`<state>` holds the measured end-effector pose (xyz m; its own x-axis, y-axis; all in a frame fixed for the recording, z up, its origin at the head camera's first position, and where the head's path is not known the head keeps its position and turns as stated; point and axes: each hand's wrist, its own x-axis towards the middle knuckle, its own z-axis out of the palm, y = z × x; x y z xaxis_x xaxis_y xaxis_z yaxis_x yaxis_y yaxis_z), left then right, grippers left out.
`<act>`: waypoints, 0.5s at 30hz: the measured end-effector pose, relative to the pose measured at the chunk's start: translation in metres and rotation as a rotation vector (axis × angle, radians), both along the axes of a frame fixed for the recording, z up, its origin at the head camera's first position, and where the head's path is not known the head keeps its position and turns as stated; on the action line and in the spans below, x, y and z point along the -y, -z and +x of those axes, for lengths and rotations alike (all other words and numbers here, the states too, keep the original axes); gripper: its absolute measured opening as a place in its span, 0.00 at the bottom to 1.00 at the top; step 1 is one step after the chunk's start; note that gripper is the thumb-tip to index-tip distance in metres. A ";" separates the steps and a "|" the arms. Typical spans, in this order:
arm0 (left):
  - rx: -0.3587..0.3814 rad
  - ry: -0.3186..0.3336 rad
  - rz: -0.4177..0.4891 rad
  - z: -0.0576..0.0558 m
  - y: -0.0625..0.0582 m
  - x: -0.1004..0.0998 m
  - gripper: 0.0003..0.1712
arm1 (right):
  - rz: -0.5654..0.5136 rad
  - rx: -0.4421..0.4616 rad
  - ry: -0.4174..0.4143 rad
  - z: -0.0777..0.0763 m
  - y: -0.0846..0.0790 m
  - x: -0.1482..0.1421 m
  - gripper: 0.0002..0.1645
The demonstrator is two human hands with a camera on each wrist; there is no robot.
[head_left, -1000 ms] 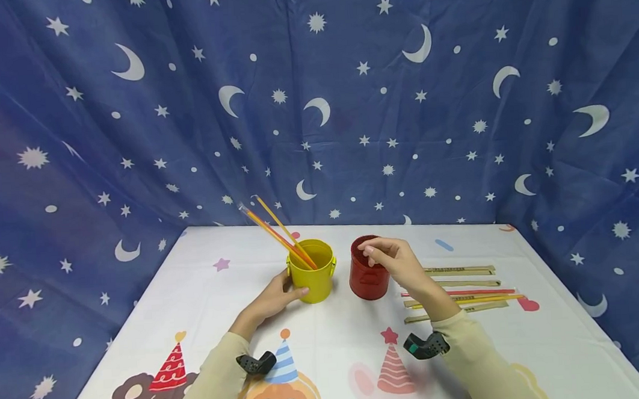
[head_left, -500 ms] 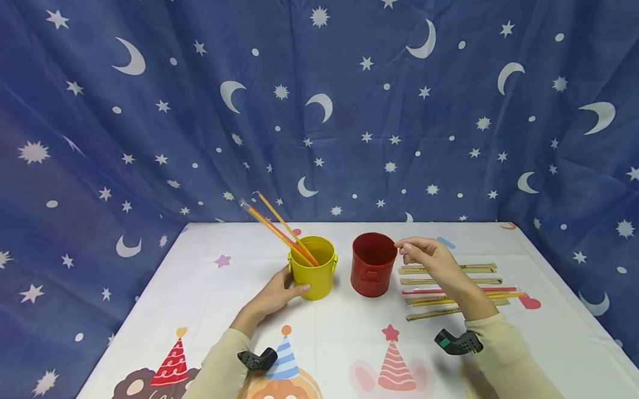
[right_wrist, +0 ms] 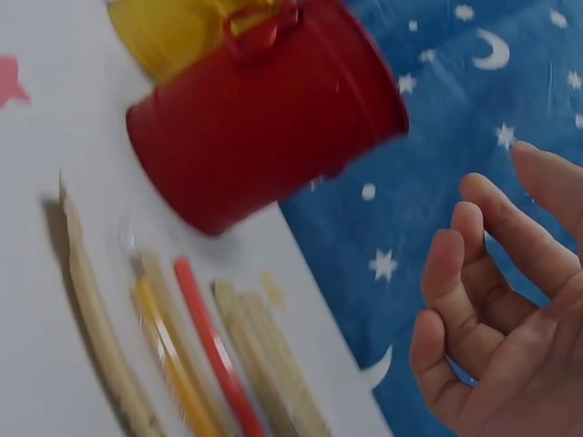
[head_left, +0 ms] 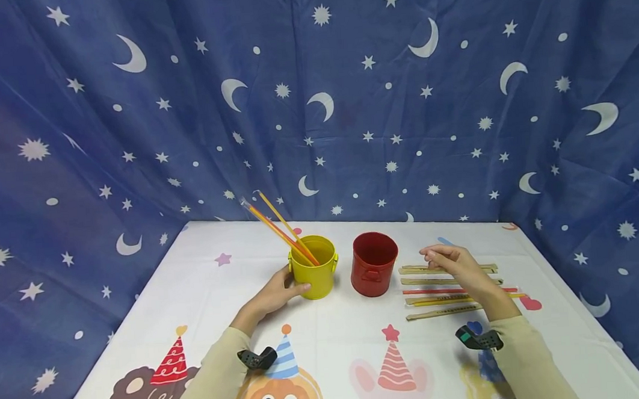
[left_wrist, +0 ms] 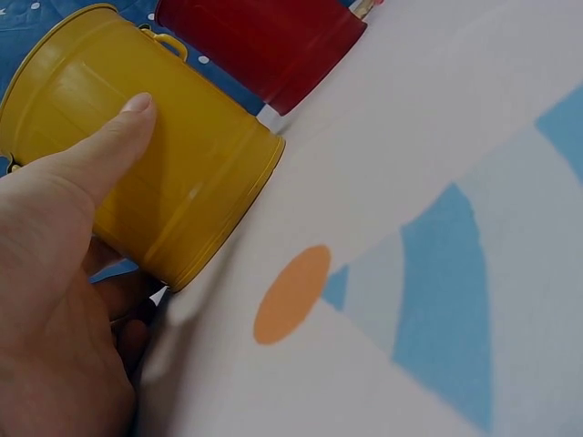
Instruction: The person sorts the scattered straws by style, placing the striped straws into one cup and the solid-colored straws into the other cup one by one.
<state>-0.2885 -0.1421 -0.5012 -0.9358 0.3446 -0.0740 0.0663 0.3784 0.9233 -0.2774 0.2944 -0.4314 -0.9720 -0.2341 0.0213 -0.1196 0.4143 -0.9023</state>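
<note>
My left hand [head_left: 273,295] holds the small yellow bucket [head_left: 315,284] from its left side. In the left wrist view the thumb lies along the wall of the yellow bucket [left_wrist: 196,150], with the other fingers partly hidden behind it. Orange and yellow straws [head_left: 272,223] lean out of it to the left. To its right stands a red bucket [head_left: 371,276], upright. My right hand [head_left: 461,269] hovers over the loose straws, right of the red bucket. Its fingers [right_wrist: 446,264] are loosely bent with nothing between them.
Paper-wrapped straws [head_left: 431,315], a red straw [head_left: 430,291] and a yellow straw [head_left: 433,303] lie side by side on the right of the table. A white cloth [head_left: 194,290] with cartoon prints covers the tabletop. Behind it hangs a blue star-and-moon curtain [head_left: 351,180].
My right hand has moved right, from over the red bucket's mouth to above the loose straws. The left hand stays on the yellow bucket. The head view has shifted slightly.
</note>
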 end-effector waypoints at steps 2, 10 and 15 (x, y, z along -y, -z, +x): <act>-0.008 -0.001 -0.003 0.001 -0.001 0.000 0.54 | 0.012 0.019 -0.001 -0.003 0.005 -0.006 0.29; -0.019 -0.002 -0.012 0.002 -0.003 0.000 0.53 | 0.090 0.054 -0.061 -0.008 0.022 -0.024 0.28; -0.015 0.001 -0.011 0.001 -0.001 -0.001 0.53 | 0.149 0.044 -0.128 -0.008 0.030 -0.029 0.22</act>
